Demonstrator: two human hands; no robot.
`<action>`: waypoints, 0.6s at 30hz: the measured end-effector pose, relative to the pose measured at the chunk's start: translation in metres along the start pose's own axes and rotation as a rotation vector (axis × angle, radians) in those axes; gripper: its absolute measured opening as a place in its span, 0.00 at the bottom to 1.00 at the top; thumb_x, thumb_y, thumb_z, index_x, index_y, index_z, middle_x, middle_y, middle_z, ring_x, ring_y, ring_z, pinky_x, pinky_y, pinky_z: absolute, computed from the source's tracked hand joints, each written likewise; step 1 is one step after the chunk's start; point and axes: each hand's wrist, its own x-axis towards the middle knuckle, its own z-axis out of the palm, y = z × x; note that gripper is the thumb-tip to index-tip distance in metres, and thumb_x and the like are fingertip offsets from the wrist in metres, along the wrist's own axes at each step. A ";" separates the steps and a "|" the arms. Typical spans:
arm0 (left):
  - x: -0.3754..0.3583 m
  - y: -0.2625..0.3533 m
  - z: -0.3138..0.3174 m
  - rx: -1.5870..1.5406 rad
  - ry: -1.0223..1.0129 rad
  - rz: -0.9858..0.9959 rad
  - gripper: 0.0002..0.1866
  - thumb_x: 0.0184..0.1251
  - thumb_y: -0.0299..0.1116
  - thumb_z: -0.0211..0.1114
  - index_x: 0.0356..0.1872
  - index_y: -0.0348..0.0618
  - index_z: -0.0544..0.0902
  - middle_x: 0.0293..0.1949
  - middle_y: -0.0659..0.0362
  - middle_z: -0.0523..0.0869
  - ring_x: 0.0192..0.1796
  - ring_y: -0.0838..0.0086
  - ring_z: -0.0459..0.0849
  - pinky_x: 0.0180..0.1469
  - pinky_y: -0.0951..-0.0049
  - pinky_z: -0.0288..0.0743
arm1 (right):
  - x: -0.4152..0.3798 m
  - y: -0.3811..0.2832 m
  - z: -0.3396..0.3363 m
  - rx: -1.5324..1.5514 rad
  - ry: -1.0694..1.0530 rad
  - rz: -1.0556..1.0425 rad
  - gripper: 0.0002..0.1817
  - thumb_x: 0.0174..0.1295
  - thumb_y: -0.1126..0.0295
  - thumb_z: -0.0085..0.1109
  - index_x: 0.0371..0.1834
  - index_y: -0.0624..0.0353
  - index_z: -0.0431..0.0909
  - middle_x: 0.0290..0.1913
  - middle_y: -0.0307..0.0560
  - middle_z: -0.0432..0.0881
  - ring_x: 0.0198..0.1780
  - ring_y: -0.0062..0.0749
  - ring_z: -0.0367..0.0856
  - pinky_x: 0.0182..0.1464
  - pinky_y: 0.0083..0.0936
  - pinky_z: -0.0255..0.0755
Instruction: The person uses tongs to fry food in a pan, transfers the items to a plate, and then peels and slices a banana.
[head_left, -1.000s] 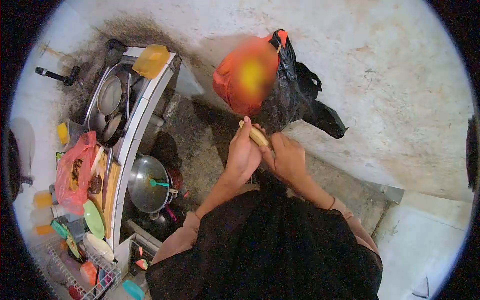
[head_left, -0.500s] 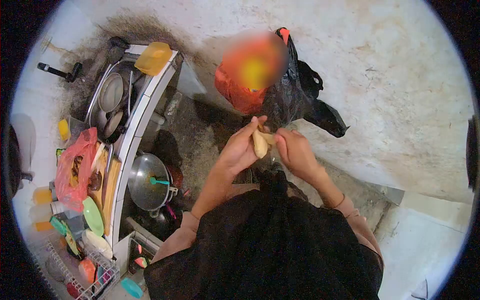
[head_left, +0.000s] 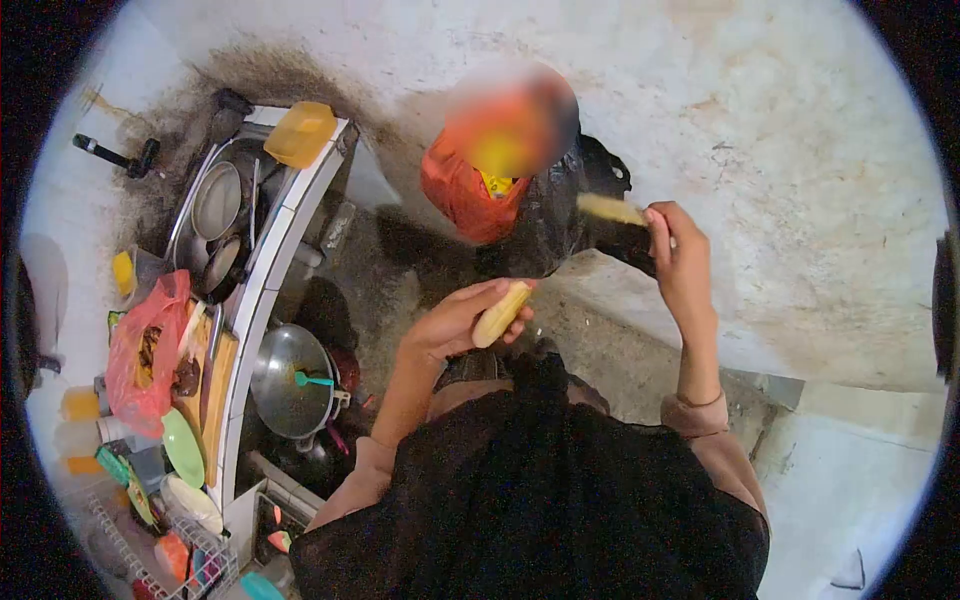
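Observation:
My left hand (head_left: 455, 318) is closed round a peeled, pale yellow banana (head_left: 501, 315), held in front of my body above the floor. Raised to the right, my right hand (head_left: 683, 250) pinches one end of a banana peel strip (head_left: 611, 208). The strip points left, in front of a black plastic bag (head_left: 556, 215) by the wall. Against that bag stands a red plastic bag (head_left: 468, 195) with something yellow in it; its upper part is blurred.
Along the left runs a tiled counter (head_left: 268, 270) with pans (head_left: 216, 200), a yellow container (head_left: 300, 135), a pink plastic bag (head_left: 150, 350) and a green plate (head_left: 183, 447). Below it is a large metal wok (head_left: 290, 380) with a turquoise utensil (head_left: 314, 380). A dish rack (head_left: 150, 545) stands at lower left.
My hands were together at the banana and are now apart. My right hand has moved up and right with a strip of peel; my left has come slightly closer to my body with the banana.

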 end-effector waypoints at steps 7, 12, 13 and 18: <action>0.005 -0.007 -0.013 -0.046 0.154 -0.001 0.21 0.69 0.45 0.42 0.53 0.38 0.68 0.33 0.60 0.75 0.32 0.77 0.74 0.33 0.78 0.72 | 0.011 0.013 -0.013 -0.053 0.139 -0.061 0.08 0.58 0.69 0.54 0.34 0.64 0.75 0.28 0.52 0.76 0.23 0.40 0.73 0.28 0.28 0.68; 0.003 -0.009 -0.010 -0.078 0.183 0.048 0.21 0.70 0.43 0.43 0.53 0.38 0.68 0.33 0.61 0.74 0.32 0.79 0.73 0.34 0.78 0.72 | 0.023 0.018 0.005 -0.360 0.101 -0.137 0.08 0.55 0.68 0.55 0.29 0.63 0.75 0.28 0.53 0.75 0.28 0.46 0.76 0.29 0.34 0.70; 0.002 -0.008 -0.010 -0.079 0.183 0.062 0.21 0.70 0.43 0.43 0.53 0.39 0.68 0.33 0.61 0.74 0.32 0.79 0.73 0.34 0.78 0.72 | 0.028 0.021 0.011 -0.409 0.090 -0.138 0.08 0.55 0.68 0.55 0.29 0.63 0.75 0.29 0.53 0.75 0.29 0.47 0.76 0.30 0.35 0.70; 0.004 -0.009 0.000 -0.118 0.218 0.117 0.20 0.69 0.44 0.45 0.54 0.40 0.68 0.34 0.63 0.73 0.32 0.79 0.72 0.33 0.79 0.71 | 0.038 0.028 0.049 -0.446 -0.038 -0.151 0.10 0.54 0.70 0.54 0.36 0.63 0.75 0.34 0.56 0.76 0.33 0.51 0.76 0.35 0.39 0.70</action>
